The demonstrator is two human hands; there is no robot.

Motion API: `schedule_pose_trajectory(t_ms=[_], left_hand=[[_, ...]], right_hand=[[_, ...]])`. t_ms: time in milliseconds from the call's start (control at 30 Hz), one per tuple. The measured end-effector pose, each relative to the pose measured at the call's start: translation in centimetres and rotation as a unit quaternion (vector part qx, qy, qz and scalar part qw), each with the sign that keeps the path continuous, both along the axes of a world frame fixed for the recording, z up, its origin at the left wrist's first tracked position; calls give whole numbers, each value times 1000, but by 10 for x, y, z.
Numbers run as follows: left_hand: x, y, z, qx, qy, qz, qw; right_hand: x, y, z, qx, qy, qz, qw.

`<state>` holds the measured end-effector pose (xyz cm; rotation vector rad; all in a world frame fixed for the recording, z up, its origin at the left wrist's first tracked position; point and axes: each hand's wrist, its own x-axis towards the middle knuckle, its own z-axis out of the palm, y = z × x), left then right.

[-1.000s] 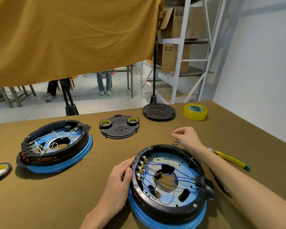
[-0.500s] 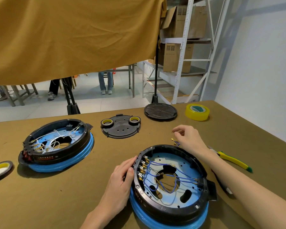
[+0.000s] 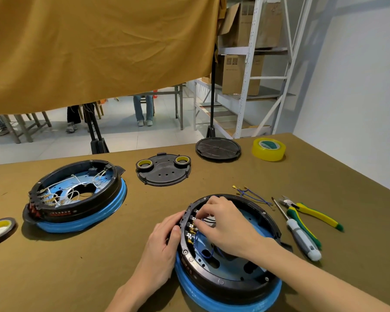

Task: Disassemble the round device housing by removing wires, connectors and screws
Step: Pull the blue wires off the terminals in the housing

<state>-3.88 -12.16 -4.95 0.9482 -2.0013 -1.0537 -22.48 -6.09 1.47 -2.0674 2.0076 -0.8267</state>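
1. Nearest, the round housing [image 3: 229,264] sits on the counter [image 3: 77,266] with its cover off; the left hand [image 3: 164,242] curls round its left rim, bracing it.
2. Inside, the right hand [image 3: 221,224] pinches at a brass connector [image 3: 192,226] in the terminal row; several blue wires [image 3: 200,246] remain attached, and the rim screws look still in.
3. Just beyond, a loose wire bundle [image 3: 252,195] lies already removed, beside a screwdriver [image 3: 300,235] and pliers [image 3: 311,215].
4. Farther left, a second housing [image 3: 77,197] keeps its white wiring.
5. Judging by this, wire removal is partway and the screws remain.
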Motion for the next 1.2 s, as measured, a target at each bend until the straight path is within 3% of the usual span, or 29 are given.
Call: schedule_pose_trajectory(t_ms=[200,1000,1200], left_hand=[[0,0,-1,-6,1,2,1000],[0,5,1,-33,-37,27,998],[-1,4,0,-32,-40,30,998]], right_hand=[[-4,0,-3,44,-53,7,998],[12,-4,4,58,16,-6,998],[10,-1,-6,40,-7,-7,999]])
